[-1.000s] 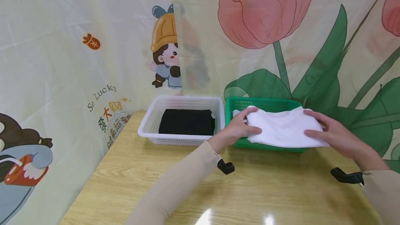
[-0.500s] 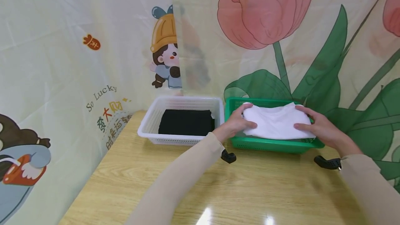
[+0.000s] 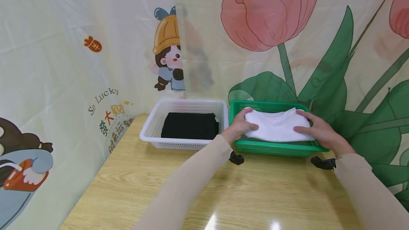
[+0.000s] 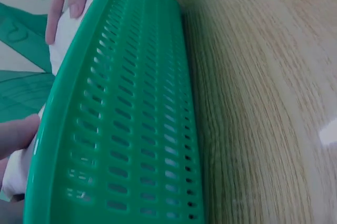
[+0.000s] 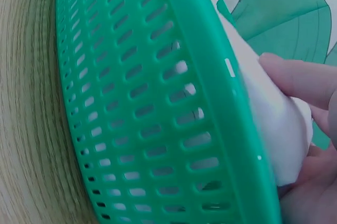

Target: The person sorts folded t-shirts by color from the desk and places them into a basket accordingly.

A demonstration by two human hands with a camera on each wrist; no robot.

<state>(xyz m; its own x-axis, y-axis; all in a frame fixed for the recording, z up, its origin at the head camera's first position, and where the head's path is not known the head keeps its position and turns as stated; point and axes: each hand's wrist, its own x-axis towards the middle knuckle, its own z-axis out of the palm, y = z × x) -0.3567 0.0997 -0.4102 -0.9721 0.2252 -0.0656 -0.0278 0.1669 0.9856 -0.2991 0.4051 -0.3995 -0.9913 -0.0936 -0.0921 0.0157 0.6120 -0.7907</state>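
Observation:
A folded white cloth point(image 3: 276, 127) spans between both hands inside the rim of the green basket point(image 3: 271, 148). My left hand point(image 3: 240, 125) grips its left end, thumb on the near side and fingers at the far side. At the opposite end my right hand point(image 3: 321, 132) holds the cloth in the same way. In the right wrist view the thumb point(image 5: 300, 79) presses on the white fabric point(image 5: 276, 113) just above the basket rim. Some grey material shows below the cloth in the basket; its kind is hidden.
A white basket point(image 3: 182, 144) stands left of the green one, close beside it, with folded black cloth point(image 3: 189, 126) inside. Both baskets are on a wooden table point(image 3: 255, 191), near a printed curtain point(image 3: 204, 45) at the back.
Both hands have brought the white cloth to the left and down into the green basket. The right hand has shifted left the most. The white basket and black cloth stay put.

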